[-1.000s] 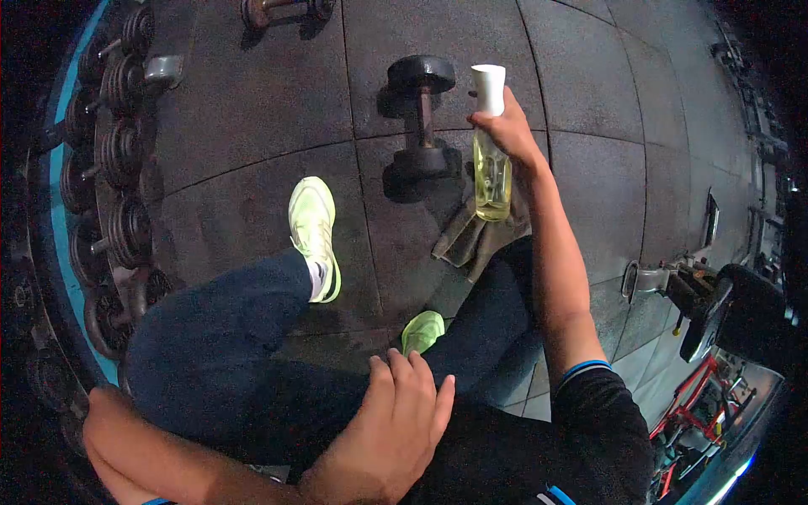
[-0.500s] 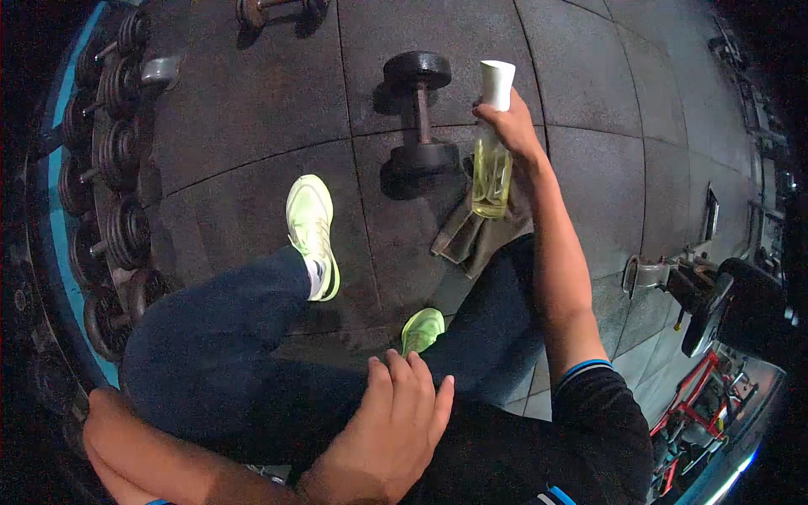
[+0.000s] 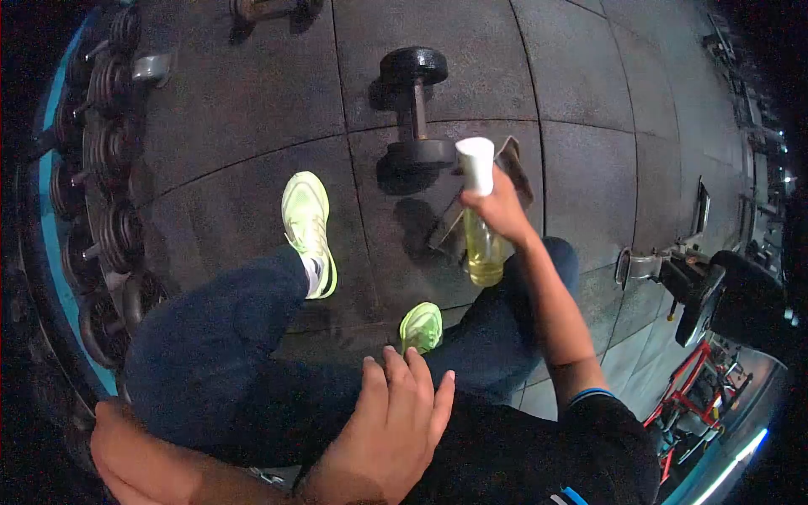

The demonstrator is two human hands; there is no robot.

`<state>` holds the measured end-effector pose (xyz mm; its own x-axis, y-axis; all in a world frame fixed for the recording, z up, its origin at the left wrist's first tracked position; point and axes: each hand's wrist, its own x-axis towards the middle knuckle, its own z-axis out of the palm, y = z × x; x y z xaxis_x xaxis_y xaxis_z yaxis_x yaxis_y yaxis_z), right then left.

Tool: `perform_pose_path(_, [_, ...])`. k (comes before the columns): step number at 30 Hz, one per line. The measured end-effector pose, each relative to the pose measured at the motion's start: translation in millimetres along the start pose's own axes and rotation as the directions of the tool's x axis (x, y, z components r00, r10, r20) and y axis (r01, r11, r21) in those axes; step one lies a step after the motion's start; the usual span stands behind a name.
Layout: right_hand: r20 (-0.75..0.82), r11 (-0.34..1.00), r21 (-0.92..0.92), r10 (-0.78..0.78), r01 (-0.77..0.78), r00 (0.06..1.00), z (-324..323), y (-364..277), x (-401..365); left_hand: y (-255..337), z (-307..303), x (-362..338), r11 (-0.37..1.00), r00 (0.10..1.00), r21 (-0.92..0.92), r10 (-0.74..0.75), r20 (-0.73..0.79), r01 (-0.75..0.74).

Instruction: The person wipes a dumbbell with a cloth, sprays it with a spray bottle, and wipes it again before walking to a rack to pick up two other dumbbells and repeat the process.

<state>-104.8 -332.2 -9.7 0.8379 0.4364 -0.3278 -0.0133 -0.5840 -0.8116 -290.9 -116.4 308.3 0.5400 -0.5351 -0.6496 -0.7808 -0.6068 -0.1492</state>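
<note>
My right hand (image 3: 502, 209) grips a spray bottle (image 3: 486, 257) around its neck. The bottle has a white top and clear walls with yellow liquid inside, and it is upright above my right thigh. Partly hidden behind it, a dark cloth (image 3: 515, 164) lies on the floor. My left hand (image 3: 391, 433) is in front of my body with fingers stretched out and nothing in it. Beyond the bottle, to the left, a dumbbell (image 3: 419, 109) with black heads lies on the rubber floor.
A rack of dumbbells (image 3: 114, 160) runs along the left side. Another dumbbell (image 3: 273, 10) lies at the far top. At right stand a black padded bench (image 3: 741, 295) and red-framed equipment (image 3: 694, 379). My light-green shoes (image 3: 307, 215) are on the dark floor tiles.
My right hand has brought the spray bottle down and closer to my body, slightly to the left, and more of the cloth shows behind it. My left hand has barely moved.
</note>
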Motion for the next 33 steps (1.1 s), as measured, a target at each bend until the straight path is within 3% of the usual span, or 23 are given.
perform_pose_path(5, [-0.073, 0.983, 0.073, 0.175, -0.169, 0.982, 33.1, -15.6, -18.0, -6.6, -3.6, -0.5, 1.0, 1.0, 0.023, 0.0, -0.019, 0.001])
perform_pose_path(8, [-0.154, 0.996, 0.08, 0.037, -0.024, 0.987, 40.1, -8.0, -17.0, -2.0, -0.8, 0.7, 1.0, 1.0, 0.02, 0.001, -0.004, 0.0])
perform_pose_path(22, [-0.259, 0.993, 0.049, -0.091, 0.108, 0.961, 14.9, -15.1, 37.9, 6.4, -2.3, 1.4, 1.0, 1.0, 0.0, -0.015, -0.017, 0.015])
perform_pose_path(24, [-0.308, 0.98, 0.116, -0.118, 0.161, 0.944, 10.3, -21.5, 38.1, 3.9, -2.9, 1.2, 0.999, 1.0, 0.034, -0.009, -0.017, 0.009])
perform_pose_path(25, [-0.353, 0.992, 0.079, -0.061, 0.095, 0.934, 5.8, -24.5, 38.2, 2.6, -3.9, 0.6, 0.999, 1.0, 0.037, 0.005, -0.016, -0.004])
perform_pose_path(27, [-0.394, 0.951, 0.14, -0.2, 0.274, 0.897, -12.5, -14.5, 49.1, -0.3, -5.8, -0.1, 0.999, 0.999, 0.041, 0.027, -0.018, -0.026])
perform_pose_path(29, [-0.434, 0.933, 0.241, -0.142, 0.266, 0.89, -38.4, -17.8, 55.0, -1.8, -6.4, -1.2, 0.999, 0.999, 0.038, 0.022, -0.024, -0.021])
perform_pose_path(31, [-0.588, 0.979, 0.006, -0.159, 0.202, 0.793, -66.0, 7.2, 81.3, -1.4, -5.0, -1.4, 0.999, 0.999, 0.033, 0.014, -0.029, -0.013])
perform_pose_path(33, [-0.666, 0.979, -0.027, -0.169, 0.202, 0.727, -90.3, 18.0, 105.8, 2.3, -0.9, 0.4, 1.0, 1.0, 0.02, 0.007, -0.028, -0.007])
